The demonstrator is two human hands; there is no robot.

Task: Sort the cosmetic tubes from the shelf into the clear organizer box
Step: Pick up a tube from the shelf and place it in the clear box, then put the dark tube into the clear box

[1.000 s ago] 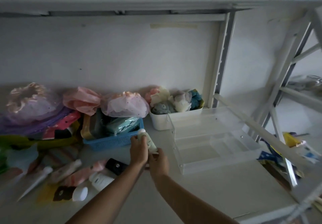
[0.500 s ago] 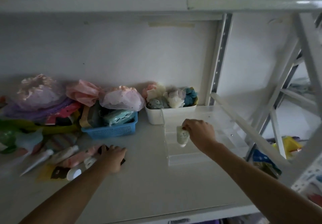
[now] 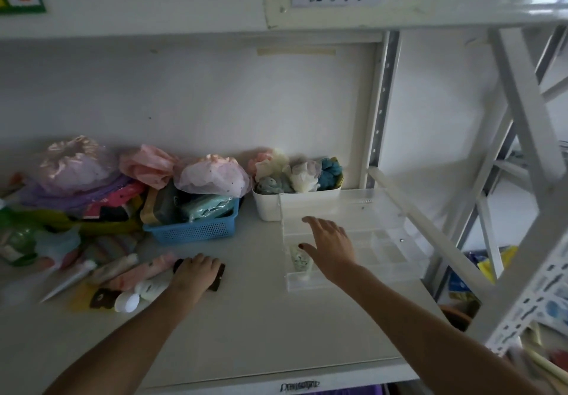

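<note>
The clear organizer box point(image 3: 381, 210) stands on the shelf at the right. A small pale green-and-white tube point(image 3: 299, 260) lies inside its front left compartment. My right hand point(image 3: 332, 245) hovers over the box just right of that tube, fingers spread, holding nothing. My left hand point(image 3: 196, 273) rests closed over a dark tube point(image 3: 218, 277) at the edge of a pile of several cosmetic tubes, among them a pink tube point(image 3: 138, 274) and a white tube point(image 3: 147, 290). How firmly the left hand grips is hidden by the fingers.
A blue mesh basket point(image 3: 196, 230) and a white bin point(image 3: 270, 207) of soft items stand behind. Plastic-wrapped caps point(image 3: 76, 167) and packets fill the far left. A slanted white shelf brace point(image 3: 430, 231) crosses right of the box. An upper shelf beam point(image 3: 184, 1) hangs overhead.
My right hand carried the pale tube into the organizer box, let it go and spread open. My left hand moved left onto the tube pile and closed over the dark tube.
</note>
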